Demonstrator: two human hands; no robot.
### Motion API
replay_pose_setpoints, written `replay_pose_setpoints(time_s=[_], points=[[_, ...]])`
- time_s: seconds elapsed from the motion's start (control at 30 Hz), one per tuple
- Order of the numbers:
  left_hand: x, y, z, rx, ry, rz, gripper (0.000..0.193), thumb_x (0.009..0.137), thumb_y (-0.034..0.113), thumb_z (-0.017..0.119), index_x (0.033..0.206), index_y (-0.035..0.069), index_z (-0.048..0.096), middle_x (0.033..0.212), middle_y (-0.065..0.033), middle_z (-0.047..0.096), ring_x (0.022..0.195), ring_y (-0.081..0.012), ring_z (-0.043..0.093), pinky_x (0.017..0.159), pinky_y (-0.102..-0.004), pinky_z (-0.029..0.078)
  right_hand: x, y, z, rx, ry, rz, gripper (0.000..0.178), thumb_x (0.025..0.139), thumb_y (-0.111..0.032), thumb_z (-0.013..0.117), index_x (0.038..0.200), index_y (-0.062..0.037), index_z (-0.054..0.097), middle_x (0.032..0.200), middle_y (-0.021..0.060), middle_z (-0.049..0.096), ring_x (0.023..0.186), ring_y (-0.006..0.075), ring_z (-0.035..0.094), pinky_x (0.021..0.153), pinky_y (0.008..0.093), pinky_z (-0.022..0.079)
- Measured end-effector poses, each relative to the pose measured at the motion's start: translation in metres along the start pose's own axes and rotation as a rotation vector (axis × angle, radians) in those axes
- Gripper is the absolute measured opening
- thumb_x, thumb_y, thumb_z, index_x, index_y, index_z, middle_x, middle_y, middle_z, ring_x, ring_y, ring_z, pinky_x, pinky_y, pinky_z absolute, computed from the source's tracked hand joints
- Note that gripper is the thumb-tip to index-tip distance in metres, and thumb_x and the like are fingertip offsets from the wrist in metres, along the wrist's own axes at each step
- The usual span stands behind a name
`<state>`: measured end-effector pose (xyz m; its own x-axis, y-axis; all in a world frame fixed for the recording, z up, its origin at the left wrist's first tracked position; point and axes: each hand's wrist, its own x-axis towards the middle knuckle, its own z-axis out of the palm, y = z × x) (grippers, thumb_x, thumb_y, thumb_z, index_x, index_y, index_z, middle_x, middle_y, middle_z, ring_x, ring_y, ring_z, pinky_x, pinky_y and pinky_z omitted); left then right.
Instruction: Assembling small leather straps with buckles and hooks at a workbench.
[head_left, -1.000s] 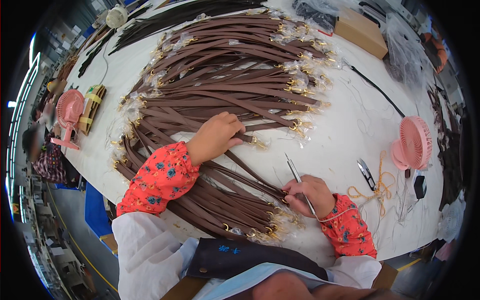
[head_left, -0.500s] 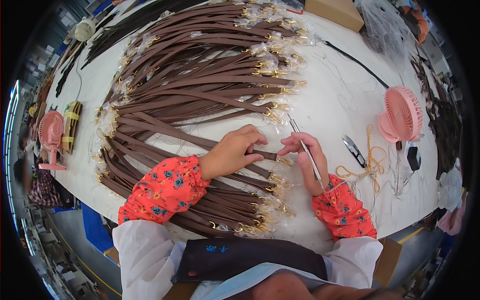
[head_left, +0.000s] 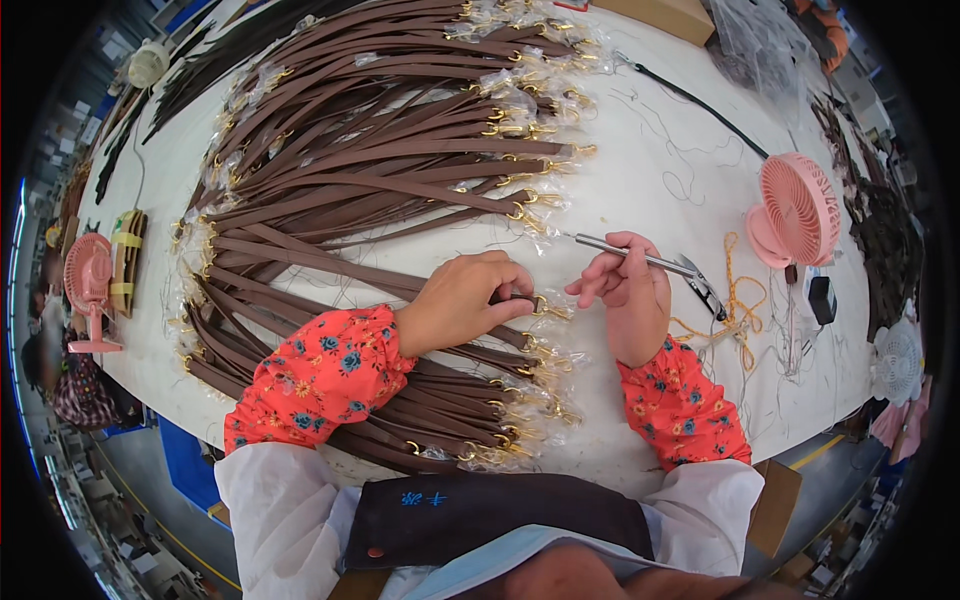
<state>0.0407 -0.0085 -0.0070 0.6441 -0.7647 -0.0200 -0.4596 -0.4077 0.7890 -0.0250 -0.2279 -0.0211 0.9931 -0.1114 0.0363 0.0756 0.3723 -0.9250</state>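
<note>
My left hand (head_left: 468, 295) is closed, thumb and fingers pinching the end of a brown strap (head_left: 345, 268) just behind its gold metal clasp (head_left: 545, 307). Clear plastic film wraps the clasp. To its right, my right hand (head_left: 632, 290) grips a slim silver pen-like tool (head_left: 625, 250) with a thin pointed tip. The tool lies nearly level above the tabletop, its tip toward the left, apart from the strap. Its exact kind is not clear. More brown straps (head_left: 400, 150) lie in rows across the table, with gold hardware in clear film at both ends.
Thread snips (head_left: 706, 290) and tangled yellow cord (head_left: 742, 325) lie right of my right hand. A pink fan (head_left: 800, 210) stands at the right, another pink fan (head_left: 88, 275) at the left. Loose threads lie on the white table (head_left: 640, 200). A cardboard box (head_left: 665, 15) sits at the back.
My left fingers have closed on the strap end. My right hand has turned, swinging the tool from steep to nearly level. The whole view has shifted slightly.
</note>
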Motion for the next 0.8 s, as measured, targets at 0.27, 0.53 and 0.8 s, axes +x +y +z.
replay_pose_setpoints(time_s=[0.27, 0.53, 0.8], points=[[-0.001, -0.005, 0.006, -0.111, 0.145, -0.102, 0.014, 0.086, 0.017, 0.070, 0.089, 0.003, 0.068, 0.072, -0.0097, 0.064, 0.062, -0.0209, 0.060, 0.059, -0.0334, 0.047, -0.007, -0.005, -0.002, -0.079, -0.185, 0.133, 0.040, 0.106, -0.034, 0.037, 0.104, 0.0016, 0.054, 0.063, 0.0064, 0.059, 0.056, 0.0143, 0.058, 0.071, 0.0321, 0.054], [-0.008, -0.023, -0.011, -0.612, -0.010, -0.243, 0.009, 0.092, 0.009, 0.068, 0.093, 0.001, 0.064, 0.080, 0.0053, 0.060, 0.072, -0.0014, 0.052, 0.064, -0.0185, 0.043, -0.012, -0.009, 0.003, -0.290, -0.297, 0.236, 0.037, 0.106, -0.031, 0.042, 0.101, 0.0018, 0.058, 0.064, 0.0057, 0.060, 0.056, 0.0110, 0.057, 0.061, 0.0237, 0.045], [-0.010, -0.021, -0.013, -0.675, -0.066, -0.212, 0.010, 0.093, 0.010, 0.068, 0.093, 0.002, 0.063, 0.083, 0.0045, 0.061, 0.076, -0.0020, 0.053, 0.069, -0.0188, 0.045, -0.011, -0.007, 0.003, -0.280, -0.297, 0.233, 0.037, 0.106, -0.030, 0.042, 0.102, 0.0029, 0.059, 0.066, 0.0051, 0.059, 0.057, 0.0108, 0.057, 0.063, 0.0240, 0.047]])
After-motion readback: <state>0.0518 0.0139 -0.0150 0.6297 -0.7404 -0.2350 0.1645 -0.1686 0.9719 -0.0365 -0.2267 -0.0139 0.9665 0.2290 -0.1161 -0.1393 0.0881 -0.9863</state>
